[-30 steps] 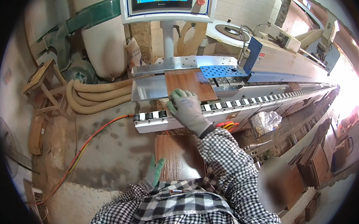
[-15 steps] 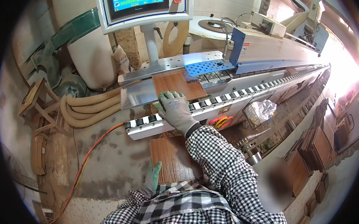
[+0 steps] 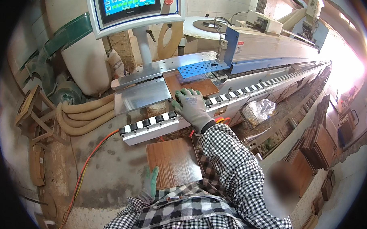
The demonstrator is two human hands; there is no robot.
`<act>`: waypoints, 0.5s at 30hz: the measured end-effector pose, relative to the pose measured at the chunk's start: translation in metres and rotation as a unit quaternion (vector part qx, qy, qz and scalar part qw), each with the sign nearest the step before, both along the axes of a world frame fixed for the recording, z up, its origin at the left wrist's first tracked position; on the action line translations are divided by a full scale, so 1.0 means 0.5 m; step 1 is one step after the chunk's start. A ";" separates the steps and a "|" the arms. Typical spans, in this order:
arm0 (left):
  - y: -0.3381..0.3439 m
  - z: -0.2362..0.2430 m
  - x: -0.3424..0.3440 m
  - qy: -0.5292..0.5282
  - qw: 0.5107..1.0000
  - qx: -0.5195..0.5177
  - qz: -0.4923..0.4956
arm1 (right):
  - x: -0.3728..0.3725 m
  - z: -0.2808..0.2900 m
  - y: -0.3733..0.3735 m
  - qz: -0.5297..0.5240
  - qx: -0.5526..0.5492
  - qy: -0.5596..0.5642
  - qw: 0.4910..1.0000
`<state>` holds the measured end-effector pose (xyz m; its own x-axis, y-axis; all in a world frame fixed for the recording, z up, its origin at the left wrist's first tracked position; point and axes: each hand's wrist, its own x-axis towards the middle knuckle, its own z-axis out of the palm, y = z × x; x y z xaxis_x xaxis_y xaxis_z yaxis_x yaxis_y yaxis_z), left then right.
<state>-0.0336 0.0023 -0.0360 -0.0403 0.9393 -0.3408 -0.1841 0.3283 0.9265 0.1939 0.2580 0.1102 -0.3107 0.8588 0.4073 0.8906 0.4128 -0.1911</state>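
Observation:
A brown wood-grain panel (image 3: 192, 83) lies on the machine's infeed, its far part under a blue perforated plate (image 3: 201, 69). My right hand (image 3: 193, 107), in a grey glove with green fingertips, rests on the near edge of this panel, fingers stretched over it and holding nothing. Close to my body, a second brown wood-grain panel (image 3: 174, 160) is tilted toward me. My left hand (image 3: 150, 186), gloved alike, grips its left edge, with the thumb or a finger showing on top and the rest of the hand hidden.
A white roller rail (image 3: 228, 99) runs along the machine's near side. A control screen (image 3: 130, 3) stands at the back left. Hoses (image 3: 84, 117) and a wooden stool (image 3: 32, 113) are at left; an orange cable (image 3: 86, 163) crosses the floor. Stacked panels (image 3: 317, 147) stand at right.
The panel on the machine has slid right, further under the blue plate, with my right hand following it. The view has shifted slightly. My left hand keeps the second panel near my body.

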 end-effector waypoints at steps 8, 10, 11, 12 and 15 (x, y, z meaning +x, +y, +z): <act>0.003 0.035 0.007 0.009 0.999 0.024 -0.021 | 0.069 0.012 0.004 -0.053 -0.018 -0.024 0.998; 0.002 0.031 0.004 0.023 0.999 0.035 -0.021 | 0.090 0.004 0.010 -0.064 -0.004 -0.030 0.998; 0.002 0.029 0.005 0.023 0.999 0.037 -0.022 | 0.101 0.004 0.012 -0.071 -0.005 -0.030 0.997; 0.001 0.029 0.005 0.024 0.999 0.040 -0.022 | 0.113 0.006 0.015 -0.078 -0.005 -0.031 0.996; 0.001 0.048 0.013 0.017 0.999 0.045 -0.020 | 0.156 0.004 0.026 -0.113 -0.016 -0.044 0.993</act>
